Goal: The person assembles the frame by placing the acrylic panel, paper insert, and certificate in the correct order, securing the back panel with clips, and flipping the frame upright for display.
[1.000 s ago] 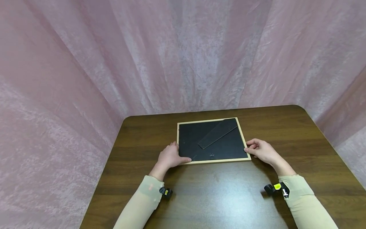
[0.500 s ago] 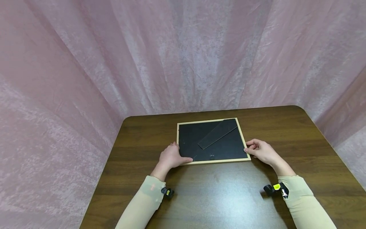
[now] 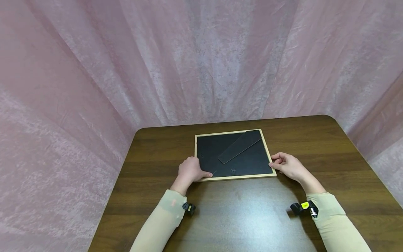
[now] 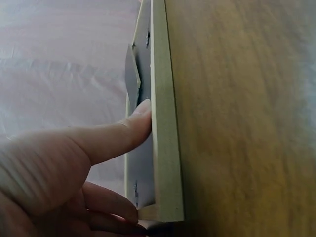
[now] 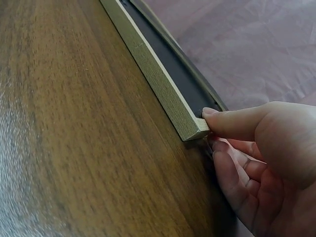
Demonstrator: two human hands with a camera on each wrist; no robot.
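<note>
A light wooden picture frame [image 3: 239, 177] lies face down on the brown table [image 3: 239, 213], its black backing up. A black stand flap [image 3: 240, 146] lies slanted across the backing. My left hand [image 3: 199, 168] holds the near-left corner, the thumb [image 4: 118, 136] resting on the backing and the fingers curled at the frame's edge [image 4: 163, 123]. My right hand [image 3: 279, 163] pinches the near-right corner: the thumb tip [image 5: 212, 114] presses on the end of the wooden rail [image 5: 158, 79], with the fingers curled beside and below it.
Pink curtain fabric [image 3: 189, 63] hangs close behind and on both sides of the table. The table's far corners are rounded. Small black cameras sit on the left wrist [image 3: 190, 208] and the right wrist [image 3: 303, 207].
My left hand and forearm have shifted slightly right, closer onto the frame's near-left corner. The frame and my right hand have stayed where they were.
</note>
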